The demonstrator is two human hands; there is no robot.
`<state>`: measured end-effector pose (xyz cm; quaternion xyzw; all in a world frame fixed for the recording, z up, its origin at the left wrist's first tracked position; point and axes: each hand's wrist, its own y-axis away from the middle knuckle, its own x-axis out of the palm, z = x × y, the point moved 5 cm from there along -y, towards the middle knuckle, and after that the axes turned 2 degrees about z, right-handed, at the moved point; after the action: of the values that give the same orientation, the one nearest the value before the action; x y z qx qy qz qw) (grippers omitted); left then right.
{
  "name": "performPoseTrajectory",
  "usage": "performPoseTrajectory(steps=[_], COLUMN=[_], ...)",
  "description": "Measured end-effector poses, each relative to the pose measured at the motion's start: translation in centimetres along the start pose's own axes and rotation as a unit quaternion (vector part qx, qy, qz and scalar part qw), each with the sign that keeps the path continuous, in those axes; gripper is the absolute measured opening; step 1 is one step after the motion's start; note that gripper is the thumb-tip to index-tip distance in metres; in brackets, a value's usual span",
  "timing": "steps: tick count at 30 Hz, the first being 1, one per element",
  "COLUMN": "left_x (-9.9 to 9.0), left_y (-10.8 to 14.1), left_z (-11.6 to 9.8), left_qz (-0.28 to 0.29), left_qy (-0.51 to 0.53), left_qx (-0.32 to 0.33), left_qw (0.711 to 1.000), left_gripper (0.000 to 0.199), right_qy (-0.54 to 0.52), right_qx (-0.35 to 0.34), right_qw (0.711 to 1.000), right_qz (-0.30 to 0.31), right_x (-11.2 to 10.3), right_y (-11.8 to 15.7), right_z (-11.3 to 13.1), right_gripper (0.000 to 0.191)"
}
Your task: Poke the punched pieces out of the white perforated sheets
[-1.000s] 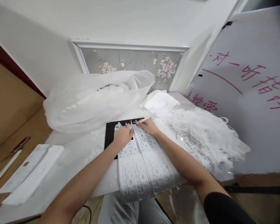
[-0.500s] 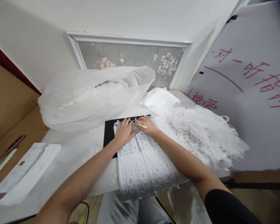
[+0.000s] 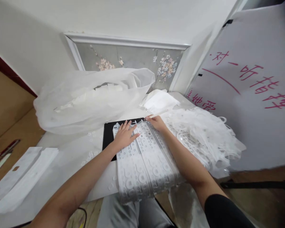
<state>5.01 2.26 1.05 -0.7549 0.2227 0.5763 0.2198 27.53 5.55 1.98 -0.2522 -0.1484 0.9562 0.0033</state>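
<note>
While my spread left hand [image 3: 125, 136] seemingly steadies the patterned sheet [image 3: 131, 166], my right hand [image 3: 156, 123] pinches a white stick [image 3: 160, 113]; edge work likely needs precision next.

I note the person's left forearm [image 3: 83, 182] reaching from lower left toward frame centre, left hand [image 3: 124, 137] palm down, fingers fanned, thumb out rightward. Right forearm [image 3: 186, 155] slants up from lower right; right hand [image 3: 157, 123] turned leftward, fingertips pinched together.

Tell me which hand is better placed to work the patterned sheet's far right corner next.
Likely the right hand: it is at that corner, gripping a thin white stick. The left hand lies spread farther left.
</note>
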Motion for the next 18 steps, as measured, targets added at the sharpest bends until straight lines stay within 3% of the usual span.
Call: performPoseTrajectory(steps=[6, 18], left_x=[-0.01, 0.05], left_y=[0.04, 0.04], left_z=[0.10, 0.10], left_qz=[-0.009, 0.006], left_qy=[0.008, 0.017], left_qx=[0.004, 0.000], left_qw=[1.000, 1.000], left_gripper=[0.069, 0.069], right_qy=[-0.019, 0.007], right_qx=[-0.014, -0.030], right_qw=[0.998, 0.998], right_qz=[0.063, 0.061], right_x=[0.35, 0.65], right_y=[0.30, 0.14], right_z=[0.06, -0.54], right_gripper=[0.044, 0.040])
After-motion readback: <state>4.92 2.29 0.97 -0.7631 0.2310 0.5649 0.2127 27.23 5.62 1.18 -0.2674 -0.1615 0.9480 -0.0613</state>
